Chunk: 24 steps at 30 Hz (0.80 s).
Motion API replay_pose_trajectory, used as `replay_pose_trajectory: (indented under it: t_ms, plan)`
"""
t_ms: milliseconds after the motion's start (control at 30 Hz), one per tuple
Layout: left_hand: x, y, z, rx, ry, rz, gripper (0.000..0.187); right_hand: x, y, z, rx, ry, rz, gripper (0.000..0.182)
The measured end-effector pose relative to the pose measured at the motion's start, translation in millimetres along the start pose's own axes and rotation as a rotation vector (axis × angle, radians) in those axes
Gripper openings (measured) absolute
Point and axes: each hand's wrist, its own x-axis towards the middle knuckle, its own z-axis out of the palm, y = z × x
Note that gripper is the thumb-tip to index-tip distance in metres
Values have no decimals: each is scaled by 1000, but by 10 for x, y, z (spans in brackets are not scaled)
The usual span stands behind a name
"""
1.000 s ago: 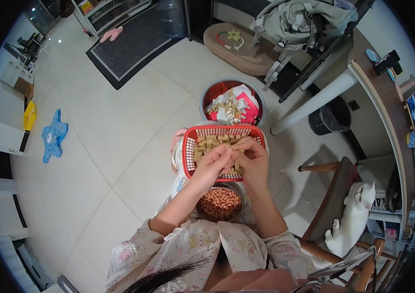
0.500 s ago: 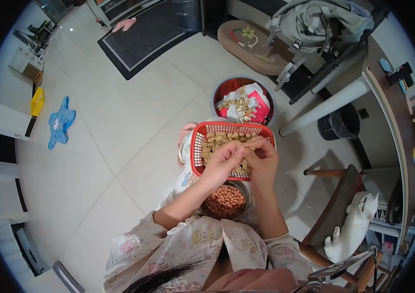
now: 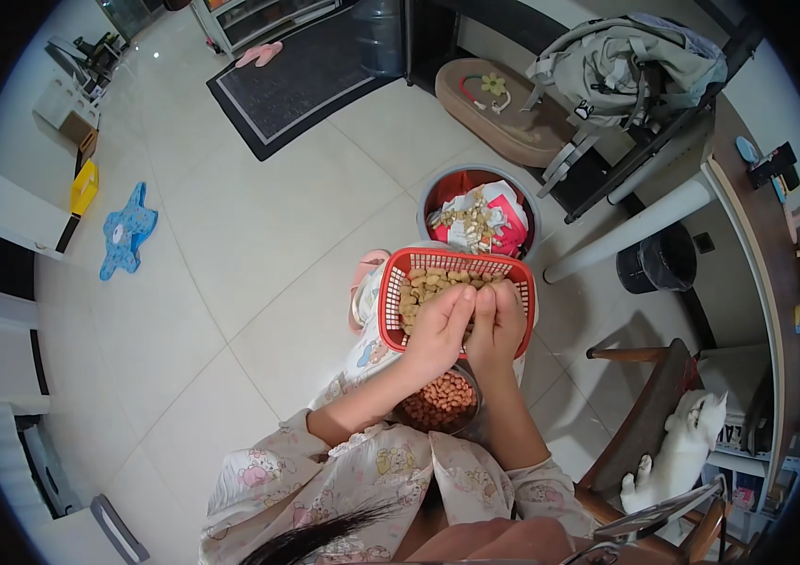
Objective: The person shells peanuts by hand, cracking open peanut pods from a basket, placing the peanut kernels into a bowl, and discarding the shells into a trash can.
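Note:
My left hand (image 3: 440, 330) and my right hand (image 3: 499, 325) are held together over a red plastic basket (image 3: 388, 336). Both thumbs lie side by side, and the fingers are curled closed around a peanut that they almost wholly hide. Unshelled peanuts (image 3: 428, 281) fill the basket, which rests by my lap. Closer to my body, partly under my wrists, a metal bowl (image 3: 476, 414) holds reddish shelled peanuts (image 3: 439, 400).
Beyond the basket stands a round tub (image 3: 425, 193) with shells and wrappers inside. To the right are a black bin (image 3: 640, 264), a chair (image 3: 640, 414) with a white cat (image 3: 687, 447) on it, and a desk (image 3: 748, 226). A blue star-shaped thing (image 3: 127, 232) lies on the floor.
My hands have turned so the thumbs now point away from me, side by side, where before the fingertips met in a pinch. The view has shifted slightly.

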Motion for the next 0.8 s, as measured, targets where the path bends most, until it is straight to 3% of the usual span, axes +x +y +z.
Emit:
replay_pose_trajectory:
  t_ms: [433,600,667,700,733,767,800]
  plan:
    - [66,-83,-15,-90,67,37,33,19,28,72,-63,-28,-10,23]
    - [67,-273,-106,-207,14,-118,36,141,60,-80,-260,-129,-209,8]
    - [64,-297,-108,-448,-59,-295,30,180,28,-140,-304,-120,-284,14]
    - [76,-227,-109,-450,-59,-293,30,185,2,-176,-320,-157,-313,22]
    - [100,-108,-115,-507,-46,-427,28,186,-9,-204,-335,-195,-341,31]
    - [117,-46,-128,-562,-32,-563,26,186,-3,-220,-336,-198,-342,31]
    - [128,-62,-146,-614,-27,-578,22,186,10,-228,-344,-221,-374,33]
